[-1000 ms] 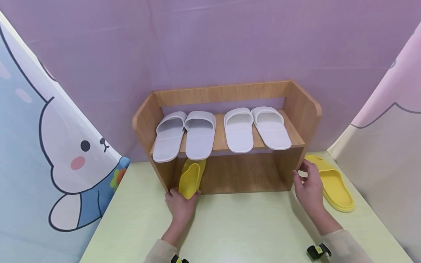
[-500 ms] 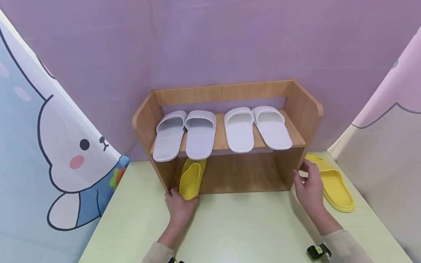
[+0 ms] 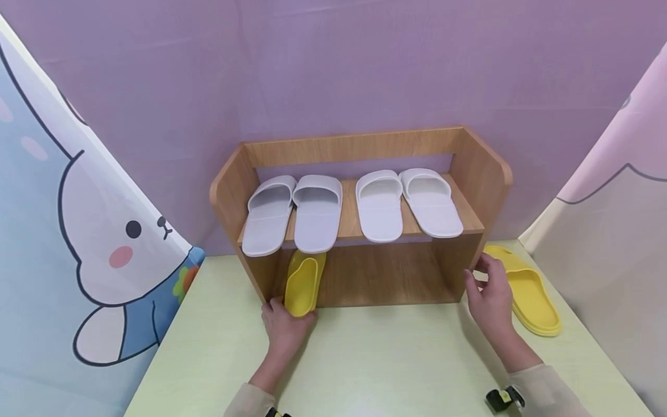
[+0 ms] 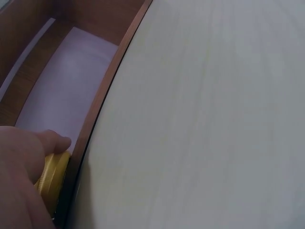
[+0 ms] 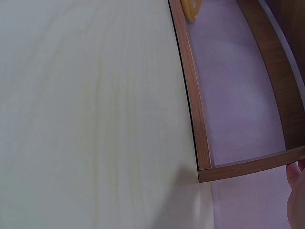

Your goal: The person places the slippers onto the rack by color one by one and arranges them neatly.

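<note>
A yellow slipper lies toe inward at the left end of the wooden shoe rack's lower shelf. My left hand holds its heel end, fingers on the left and thumb on the right. In the left wrist view the thumb reaches over the yellow slipper, and the hand hides part of it. Bent fingers of my right hand rest against the outer face of the rack's right side panel. Just right of that hand, a second yellow slipper lies on the table.
On the upper shelf sit a grey-white pair, including a left slipper, and a white pair, including a right slipper. Their soles overhang the front edge. A purple cloth hangs behind; a rabbit-print cloth borders the left.
My left wrist has shifted slightly left and the held slipper barely moved. The right hand stays in place at the side panel.
</note>
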Demonstrator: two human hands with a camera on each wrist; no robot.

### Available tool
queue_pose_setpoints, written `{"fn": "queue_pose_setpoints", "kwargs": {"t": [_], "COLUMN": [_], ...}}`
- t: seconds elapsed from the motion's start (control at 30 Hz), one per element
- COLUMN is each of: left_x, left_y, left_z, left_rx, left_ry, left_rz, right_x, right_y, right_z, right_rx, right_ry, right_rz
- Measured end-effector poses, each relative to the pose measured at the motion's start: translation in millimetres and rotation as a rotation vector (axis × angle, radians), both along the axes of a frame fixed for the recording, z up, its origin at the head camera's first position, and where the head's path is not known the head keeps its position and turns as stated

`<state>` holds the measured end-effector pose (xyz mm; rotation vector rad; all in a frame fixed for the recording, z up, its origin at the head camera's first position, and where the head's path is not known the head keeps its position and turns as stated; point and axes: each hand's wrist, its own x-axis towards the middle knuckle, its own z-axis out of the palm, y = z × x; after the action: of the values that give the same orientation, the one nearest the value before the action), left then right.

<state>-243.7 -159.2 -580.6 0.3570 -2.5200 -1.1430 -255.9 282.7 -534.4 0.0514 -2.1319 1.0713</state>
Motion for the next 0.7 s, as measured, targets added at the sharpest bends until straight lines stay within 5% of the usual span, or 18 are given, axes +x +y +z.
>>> {"fn": "queue_pose_setpoints", "kwargs": {"t": [0.5, 0.7], "left_x": [15.1, 20.1], "left_y": [-24, -48], "left_z": [15.6, 22.9], "left_rx": [0.150, 0.218], "left_ry": [-0.022, 0.037], "left_rz": [-0.064, -0.035], "right_x": [-1.1, -0.2], "right_y": [1, -1], "right_z": [0.2, 1.9], "right_rx": [-0.002, -0.002], "right_ry": [-0.005, 0.009], "right_rz": [0.008, 0.016]}}
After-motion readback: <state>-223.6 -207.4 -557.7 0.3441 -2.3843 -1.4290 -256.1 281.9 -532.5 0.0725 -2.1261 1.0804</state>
